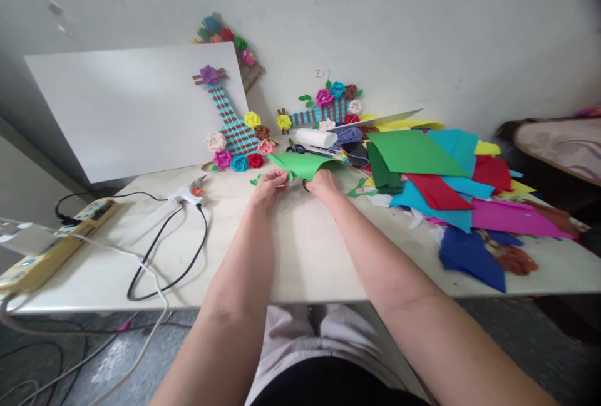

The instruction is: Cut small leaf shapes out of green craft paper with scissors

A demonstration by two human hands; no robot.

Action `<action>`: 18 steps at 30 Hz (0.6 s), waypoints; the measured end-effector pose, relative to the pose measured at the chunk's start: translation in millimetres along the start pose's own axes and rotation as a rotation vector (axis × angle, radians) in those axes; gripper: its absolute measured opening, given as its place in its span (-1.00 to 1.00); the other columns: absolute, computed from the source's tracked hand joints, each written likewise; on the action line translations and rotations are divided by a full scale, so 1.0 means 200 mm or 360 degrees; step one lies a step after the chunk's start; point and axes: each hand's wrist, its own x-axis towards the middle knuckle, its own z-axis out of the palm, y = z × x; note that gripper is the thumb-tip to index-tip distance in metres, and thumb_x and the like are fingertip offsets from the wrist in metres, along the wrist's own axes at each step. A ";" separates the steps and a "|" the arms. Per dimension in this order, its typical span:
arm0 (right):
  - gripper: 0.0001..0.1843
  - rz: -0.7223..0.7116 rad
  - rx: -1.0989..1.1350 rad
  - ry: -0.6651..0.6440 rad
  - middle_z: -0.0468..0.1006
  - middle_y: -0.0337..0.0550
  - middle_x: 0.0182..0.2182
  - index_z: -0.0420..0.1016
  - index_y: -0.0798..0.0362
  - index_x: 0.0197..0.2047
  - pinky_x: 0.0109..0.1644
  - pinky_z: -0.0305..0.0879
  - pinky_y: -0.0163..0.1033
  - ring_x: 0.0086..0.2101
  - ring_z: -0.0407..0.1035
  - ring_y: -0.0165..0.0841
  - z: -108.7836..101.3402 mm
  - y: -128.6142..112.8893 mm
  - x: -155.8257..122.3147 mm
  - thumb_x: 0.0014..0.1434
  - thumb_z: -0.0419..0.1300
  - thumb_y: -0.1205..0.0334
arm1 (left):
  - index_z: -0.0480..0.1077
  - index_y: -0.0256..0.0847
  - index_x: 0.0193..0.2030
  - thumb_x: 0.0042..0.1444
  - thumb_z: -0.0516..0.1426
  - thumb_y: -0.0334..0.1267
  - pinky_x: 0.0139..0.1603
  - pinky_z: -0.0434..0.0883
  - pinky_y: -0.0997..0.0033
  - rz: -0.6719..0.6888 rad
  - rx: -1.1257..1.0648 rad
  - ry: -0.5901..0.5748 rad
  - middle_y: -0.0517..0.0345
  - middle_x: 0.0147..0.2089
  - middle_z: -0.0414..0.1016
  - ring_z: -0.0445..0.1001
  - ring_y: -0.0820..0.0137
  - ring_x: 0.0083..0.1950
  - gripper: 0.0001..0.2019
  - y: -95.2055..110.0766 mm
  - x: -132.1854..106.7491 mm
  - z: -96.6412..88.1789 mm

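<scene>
My left hand [272, 185] is closed on the near left edge of a green sheet [305, 165], with the fingertips pinching it. The sheet curves up over my right hand [323, 184] and hides most of its fingers. A black loop [306, 186], which looks like a scissors handle, shows at the right hand's fingers; the blades are hidden. Small cut green leaves [256, 180] lie just left of my left hand. Behind the sheet are dark-handled scissors [295, 148], a white roll [316, 138] and purple-blue yarn [348, 136].
Coloured sheets [422, 152] and scraps are heaped on the right. Guitar shapes with flowers [235, 130] lean at the back, beside a white board [136, 105]. On the left are a glue gun [185, 196], its looping black cable [164, 298] and a power strip [61, 246].
</scene>
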 end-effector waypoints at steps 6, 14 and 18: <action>-0.61 -0.0073 -0.0034 -0.0092 0.54 0.15 -0.13 0.56 0.14 -0.14 -0.12 0.31 -0.23 -0.11 0.43 -0.13 -0.04 -0.01 -0.02 -0.01 0.19 0.11 | 0.35 -0.29 -0.47 -0.25 0.33 -0.18 -0.44 0.36 0.51 -0.0015 -0.0052 -0.0016 0.20 -0.53 0.37 0.33 0.54 -0.51 -0.71 0.01 0.00 0.00; -0.78 -0.0179 -0.0020 0.0001 0.58 0.18 -0.33 0.59 0.18 -0.36 -0.25 0.30 -0.25 -0.26 0.48 -0.15 -0.08 -0.02 -0.01 -0.08 0.20 0.26 | 0.33 -0.29 -0.47 -0.22 0.31 -0.21 -0.54 0.27 0.57 0.0012 -0.0083 0.0068 0.24 -0.57 0.34 0.24 0.61 -0.61 -0.73 -0.01 0.01 -0.03; -0.79 -0.0440 0.0646 -0.0717 0.46 -0.07 -0.71 0.49 0.18 -0.62 -0.59 0.14 -0.38 -0.70 0.27 -0.45 -0.16 0.00 -0.04 -0.06 0.16 0.26 | 0.33 -0.29 -0.47 -0.23 0.30 -0.25 -0.60 0.18 0.59 0.0006 -0.0112 0.0133 0.25 -0.61 0.32 0.18 0.63 -0.65 -0.75 -0.01 0.02 -0.04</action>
